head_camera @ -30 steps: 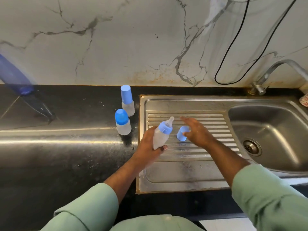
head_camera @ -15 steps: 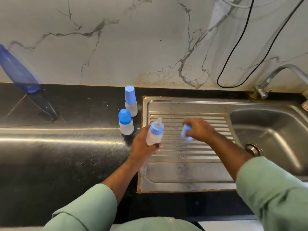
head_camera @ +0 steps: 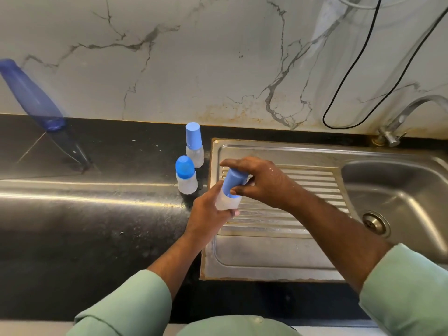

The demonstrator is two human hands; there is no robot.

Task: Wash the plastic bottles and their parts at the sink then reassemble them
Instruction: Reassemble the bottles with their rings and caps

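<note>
At the far left of the frame a tall blue bottle [head_camera: 31, 95] leans by the wall, well away from us, so it is safe. Near the middle, two small bottles [head_camera: 187, 175] with blue caps stand on the black counter [head_camera: 97, 214], close to our arm; we could bump them over. Just right of them, our left hand [head_camera: 208, 214] wraps its fingers round the clear bottle [head_camera: 226, 201]. Our right hand [head_camera: 264, 183] pinches the blue cap [head_camera: 234, 181] onto it, over the ribbed sink tray [head_camera: 291, 238]. Our hands look wet, so we think the bottle may slip, or the cap may go on crooked.
</note>
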